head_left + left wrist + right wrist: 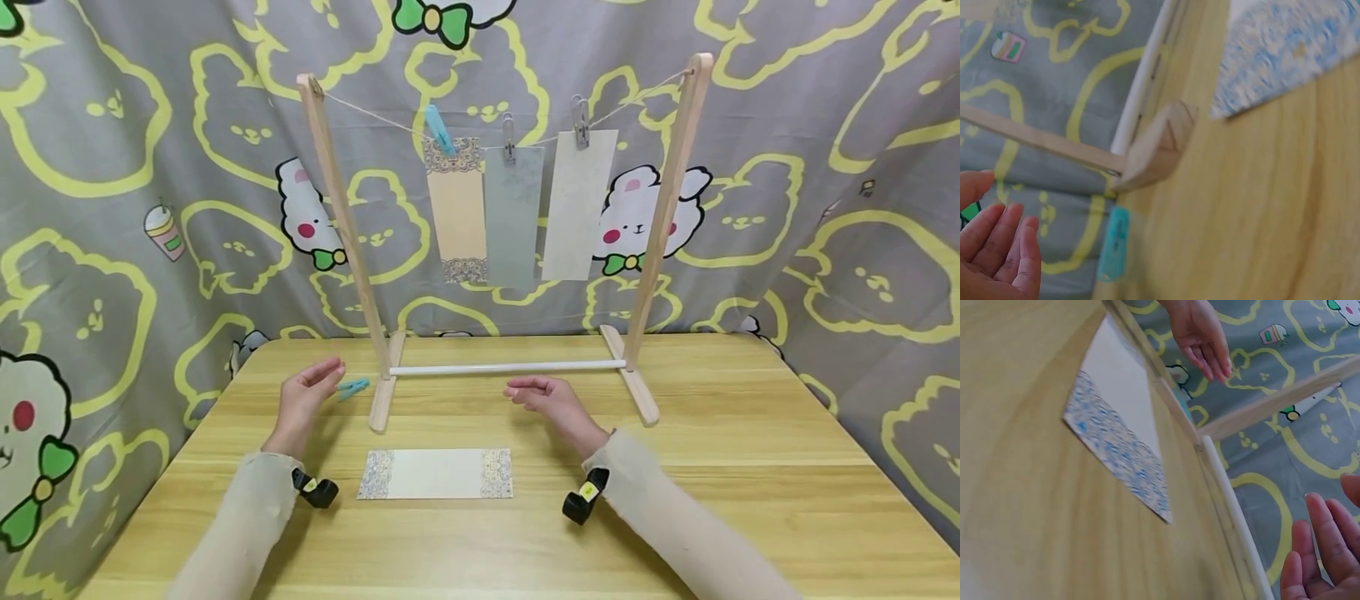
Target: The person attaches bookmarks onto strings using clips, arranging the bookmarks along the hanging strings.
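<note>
My left hand (pixel 306 398) hovers over the left of the table, its loosely bent fingers holding nothing. Just right of its fingertips lies a blue clothespin (pixel 353 388), also in the left wrist view. My right hand (pixel 551 402) is held above the table in front of the rack's white bar (pixel 510 367), relaxed and holding nothing. Between the forearms a white paper card (pixel 437 473) with patterned ends lies flat. On the string hang a cream patterned card (pixel 457 212) under a blue clothespin (pixel 440 129), plus a grey-green card (pixel 513 217) and an off-white card (pixel 579 208) under grey clips.
A wooden rack stands at the table's back, with a left post (pixel 345 225), a right post (pixel 667 217) and feet reaching forward. A patterned grey curtain (pixel 247 300) hangs behind. Each wrist carries a black camera (pixel 585 497).
</note>
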Demonstrator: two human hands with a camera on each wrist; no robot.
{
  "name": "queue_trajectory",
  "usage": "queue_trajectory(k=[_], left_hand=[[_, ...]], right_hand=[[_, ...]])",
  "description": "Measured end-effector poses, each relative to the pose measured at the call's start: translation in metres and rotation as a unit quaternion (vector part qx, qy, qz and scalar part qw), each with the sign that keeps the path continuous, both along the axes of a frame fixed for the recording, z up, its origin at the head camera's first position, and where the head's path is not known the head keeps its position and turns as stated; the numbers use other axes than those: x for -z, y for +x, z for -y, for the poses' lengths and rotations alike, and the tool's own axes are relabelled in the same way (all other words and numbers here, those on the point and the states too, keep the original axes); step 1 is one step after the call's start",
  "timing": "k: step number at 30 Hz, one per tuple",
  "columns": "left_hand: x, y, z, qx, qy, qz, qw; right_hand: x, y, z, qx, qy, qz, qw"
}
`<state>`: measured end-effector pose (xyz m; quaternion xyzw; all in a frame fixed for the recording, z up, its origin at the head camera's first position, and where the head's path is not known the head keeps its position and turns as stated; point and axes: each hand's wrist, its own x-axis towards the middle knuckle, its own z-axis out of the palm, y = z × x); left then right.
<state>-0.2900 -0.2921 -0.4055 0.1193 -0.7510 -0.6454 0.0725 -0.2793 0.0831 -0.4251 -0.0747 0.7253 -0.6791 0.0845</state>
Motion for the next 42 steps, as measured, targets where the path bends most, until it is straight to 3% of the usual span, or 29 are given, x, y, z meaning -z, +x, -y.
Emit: queue_trajectory(k=[8, 13, 22, 27, 32, 36, 40, 42], left_hand=[[0.018, -0.007, 0.008, -0.027, 0.015, 0.014, 0.9994], [0.025, -0.013, 0.015, -0.037, 0.023, 0.026, 0.9987], [0.034, -0.021, 0.021, -0.045, 0.021, 0.047, 0.9977], [0.038, -0.024, 0.025, -0.023, 0.002, 0.055, 0.9982], [0.040, -0.024, 0.027, 0.032, -0.051, 0.065, 0.9961], [0.040, -0.025, 0.028, 0.065, -0.063, 0.071, 0.9934], [0.042, -0.026, 0.027, 0.066, -0.064, 0.072, 0.9932], [0.043, -0.025, 0.027, 0.064, -0.069, 0.072, 0.9930]], right_hand=[[0.015, 0.013, 0.010, -0.020, 0.011, 0.026, 0.999], [0.022, 0.022, 0.014, -0.057, 0.033, 0.036, 0.997], [0.029, 0.028, 0.017, -0.098, 0.042, 0.011, 0.994], [0.029, 0.029, 0.017, -0.114, 0.089, -0.014, 0.989], [0.029, 0.030, 0.020, -0.125, 0.137, -0.043, 0.982], [0.029, 0.031, 0.023, -0.132, 0.163, -0.065, 0.976], [0.031, 0.034, 0.026, -0.137, 0.202, -0.090, 0.965], [0.032, 0.035, 0.027, -0.141, 0.235, -0.110, 0.955]])
